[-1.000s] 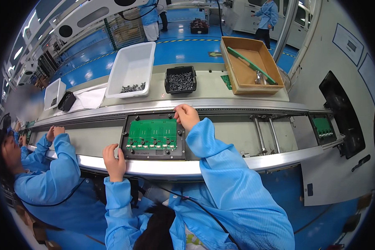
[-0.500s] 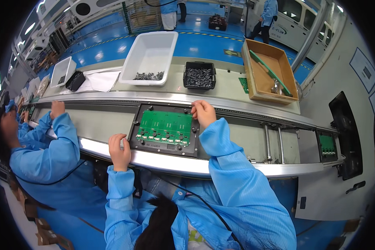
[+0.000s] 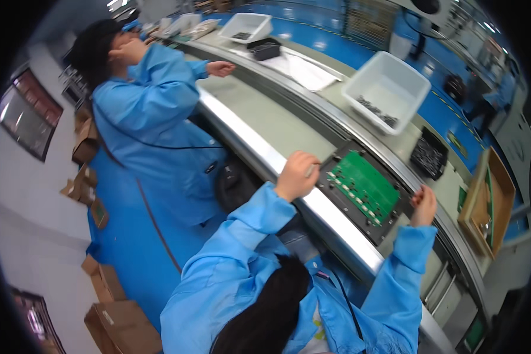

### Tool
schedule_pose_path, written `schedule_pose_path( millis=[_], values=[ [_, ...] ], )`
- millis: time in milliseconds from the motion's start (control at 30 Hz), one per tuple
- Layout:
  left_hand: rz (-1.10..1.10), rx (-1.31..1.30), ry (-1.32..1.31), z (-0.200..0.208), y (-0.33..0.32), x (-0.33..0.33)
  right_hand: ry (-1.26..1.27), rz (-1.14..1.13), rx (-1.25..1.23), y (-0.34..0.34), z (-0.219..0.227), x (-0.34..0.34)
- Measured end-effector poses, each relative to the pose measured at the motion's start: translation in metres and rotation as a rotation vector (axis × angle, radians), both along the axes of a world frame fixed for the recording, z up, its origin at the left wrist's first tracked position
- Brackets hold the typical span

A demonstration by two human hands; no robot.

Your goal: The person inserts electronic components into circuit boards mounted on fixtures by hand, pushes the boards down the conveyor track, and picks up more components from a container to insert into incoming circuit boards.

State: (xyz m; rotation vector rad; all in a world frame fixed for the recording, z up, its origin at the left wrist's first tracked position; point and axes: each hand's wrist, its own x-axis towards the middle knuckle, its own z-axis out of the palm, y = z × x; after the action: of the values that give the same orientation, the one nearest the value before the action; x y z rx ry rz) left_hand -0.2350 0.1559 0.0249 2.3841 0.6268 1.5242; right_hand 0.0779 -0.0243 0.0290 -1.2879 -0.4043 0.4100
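Note:
A green circuit board lies in a black carrier frame on the conveyor, with a row of small white connectors and dark round parts along its near side. My left hand is curled at the carrier's left corner, above the silver rail; a small pale, shiny bit shows between its fingers, too little to name. My right hand is at the carrier's right end, fingertips pinched together; whatever they hold, if anything, is hidden. Blue sleeves cover both my forearms.
Beyond the conveyor stand a white bin with dark parts, a black tray of small parts and a wooden box holding a green strip. A co-worker in blue sits at my left. Cardboard boxes lie on the floor.
The view has swung left, tilting the conveyor across it. My right hand has drawn slightly off the carrier's far right corner. The co-worker has raised one hand to the head.

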Motion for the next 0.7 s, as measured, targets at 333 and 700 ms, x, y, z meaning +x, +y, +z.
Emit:
schedule_pose_path(
  millis=[333,700],
  values=[
    [0.010,0.005,-0.009,0.001,0.006,-0.007,-0.027,0.016,-0.034,0.006,-0.003,-0.003],
    [-0.107,-0.083,-0.031,-0.004,0.011,-0.012,-0.071,-0.120,-0.126,0.002,0.005,-0.001]
  ],
)
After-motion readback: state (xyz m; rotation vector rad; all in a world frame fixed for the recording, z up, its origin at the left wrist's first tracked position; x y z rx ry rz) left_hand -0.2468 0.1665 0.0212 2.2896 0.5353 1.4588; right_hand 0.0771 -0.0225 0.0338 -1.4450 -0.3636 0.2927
